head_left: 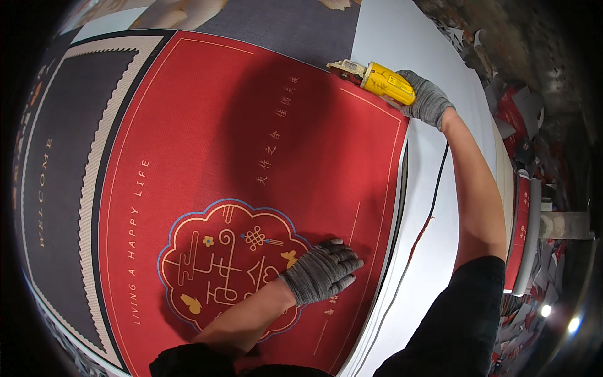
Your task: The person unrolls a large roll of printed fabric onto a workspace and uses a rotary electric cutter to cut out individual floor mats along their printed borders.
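- Red mat [251, 157]: a large red printed mat lies flat on the tabletop [383, 38], filling the middle of the view. It carries thin gold border lines, pale lettering, and a cloud-shaped emblem with a blue-and-gold outline near the person's body. Its right edge runs just beside a bare white strip of tabletop.
- Dark grey mat [69, 157]: it lies on the left, touching or joined to the red mat's left side, with a cream ribbed border and pale lettering.
- Tabletop: white, bare along the right side, curving toward the far edge; another grey printed sheet [282, 25] lies beyond the red mat.
- Scrap pile [534, 113]: red and white offcuts lie heaped beyond the tabletop's right edge.
- Right hand [428, 99]: in a grey knit glove, arm stretched far forward, its grip closed around the rear of the yellow electric cutter.
- Left hand [321, 270]: in a grey knit glove, it lies palm down with fingers spread flat on the red mat, beside the emblem's right edge; it grips nothing.
- Yellow electric cutter [377, 80]: a hand-held tool with a yellow body and a pale head, sitting at the far right corner of the red mat, on its edge.
- Black cable [433, 195]: it trails from the cutter along the white tabletop toward the person.
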A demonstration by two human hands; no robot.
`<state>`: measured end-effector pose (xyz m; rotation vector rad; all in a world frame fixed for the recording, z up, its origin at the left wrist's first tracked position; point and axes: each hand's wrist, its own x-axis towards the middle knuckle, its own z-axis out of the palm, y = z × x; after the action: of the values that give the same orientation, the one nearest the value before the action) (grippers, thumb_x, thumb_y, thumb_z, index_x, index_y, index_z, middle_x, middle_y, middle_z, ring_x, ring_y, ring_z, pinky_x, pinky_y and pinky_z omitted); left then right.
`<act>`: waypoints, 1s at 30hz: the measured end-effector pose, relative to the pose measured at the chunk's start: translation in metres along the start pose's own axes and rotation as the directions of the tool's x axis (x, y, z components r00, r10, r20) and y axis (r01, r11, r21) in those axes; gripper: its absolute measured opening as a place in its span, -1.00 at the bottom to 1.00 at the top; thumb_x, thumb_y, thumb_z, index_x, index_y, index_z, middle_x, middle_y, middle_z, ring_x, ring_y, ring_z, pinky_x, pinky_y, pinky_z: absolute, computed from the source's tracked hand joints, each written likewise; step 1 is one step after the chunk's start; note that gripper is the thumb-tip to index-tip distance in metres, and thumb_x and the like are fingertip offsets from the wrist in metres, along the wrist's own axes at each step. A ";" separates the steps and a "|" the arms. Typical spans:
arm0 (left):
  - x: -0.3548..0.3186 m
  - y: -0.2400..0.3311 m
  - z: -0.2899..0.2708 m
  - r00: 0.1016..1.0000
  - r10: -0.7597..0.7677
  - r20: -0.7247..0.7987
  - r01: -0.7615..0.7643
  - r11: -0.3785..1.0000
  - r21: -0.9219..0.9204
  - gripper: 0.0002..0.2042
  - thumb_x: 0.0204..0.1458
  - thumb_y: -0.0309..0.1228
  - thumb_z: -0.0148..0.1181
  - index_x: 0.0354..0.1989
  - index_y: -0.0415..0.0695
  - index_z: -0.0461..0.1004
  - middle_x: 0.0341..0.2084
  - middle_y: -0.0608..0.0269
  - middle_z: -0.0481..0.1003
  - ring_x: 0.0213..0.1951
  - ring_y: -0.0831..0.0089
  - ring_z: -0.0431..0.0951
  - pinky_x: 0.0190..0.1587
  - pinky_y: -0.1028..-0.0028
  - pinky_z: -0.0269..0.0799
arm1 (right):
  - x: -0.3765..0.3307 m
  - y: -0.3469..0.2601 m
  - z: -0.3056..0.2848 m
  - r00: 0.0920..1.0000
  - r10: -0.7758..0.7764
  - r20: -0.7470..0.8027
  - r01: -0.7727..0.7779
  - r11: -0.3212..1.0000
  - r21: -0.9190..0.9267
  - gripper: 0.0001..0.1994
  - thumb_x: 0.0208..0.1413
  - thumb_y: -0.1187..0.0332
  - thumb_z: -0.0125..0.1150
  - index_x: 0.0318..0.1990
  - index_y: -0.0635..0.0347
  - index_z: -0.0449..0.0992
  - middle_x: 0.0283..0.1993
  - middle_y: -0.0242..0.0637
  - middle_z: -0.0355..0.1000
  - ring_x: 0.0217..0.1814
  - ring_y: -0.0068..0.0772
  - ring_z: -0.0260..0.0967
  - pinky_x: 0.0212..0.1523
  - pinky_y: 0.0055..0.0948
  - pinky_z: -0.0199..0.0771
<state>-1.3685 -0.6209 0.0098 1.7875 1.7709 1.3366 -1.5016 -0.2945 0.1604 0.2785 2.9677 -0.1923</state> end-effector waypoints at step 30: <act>-0.069 -0.005 -0.185 0.958 -0.276 -0.083 0.281 0.958 0.059 -0.58 -0.12 -0.29 0.09 -0.05 -0.20 0.34 -0.04 0.01 0.29 0.09 0.13 0.22 0.17 0.23 0.04 | 0.096 -0.125 0.015 0.993 -0.119 -0.019 0.120 0.991 0.055 -0.27 -0.42 0.40 0.33 0.08 0.21 0.21 -0.11 -0.07 0.39 -0.04 -0.15 0.33 -0.03 -0.42 0.29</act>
<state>-1.4982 -0.7538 0.0761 1.4672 2.0430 1.2529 -1.6166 -0.4021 0.1439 0.1092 3.0000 -0.2889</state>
